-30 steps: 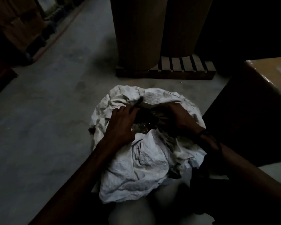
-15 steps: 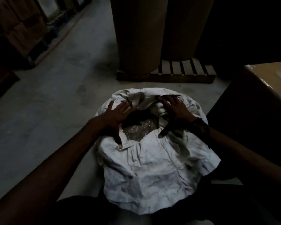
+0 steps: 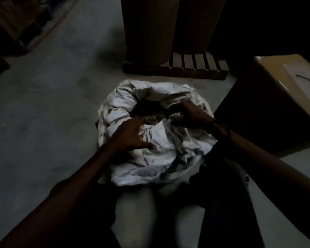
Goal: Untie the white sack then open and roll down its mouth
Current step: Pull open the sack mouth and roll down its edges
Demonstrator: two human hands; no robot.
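Woven white cloth is bunched under both hands. The left hand (image 3: pixel 132 135) lies spread and flat on the near lip of the sack (image 3: pixel 150 158), fingers pressing the fabric down and outward rather than pinching it; nothing is closed in its grasp. The right hand (image 3: pixel 193 113) is curled over the right side of the lip, and appears to grip a fold of the rim, though the dim light hides the fingertips and the hold cannot be confirmed. Between the hands the mouth (image 3: pixel 147 110) stands open as a dark gap, with something pale and glinting visible inside; what it is cannot be told. No tie is visible on the neck, so the untying step is judged complete and the rolling-down step is in hand. The sack stands on the concrete floor (image 3: pixel 52 122) directly in front of the person, near a pallet (image 3: pixel 195 70) beyond it and a box (image 3: pixel 276 97) to the right. The material looks soft, limp and creased: it will fold readily but will not hold a shape unaided. Take hold at the rim on opposite sides and turn the edge outward in even stages; a one-sided pull is likely to collapse the mouth.
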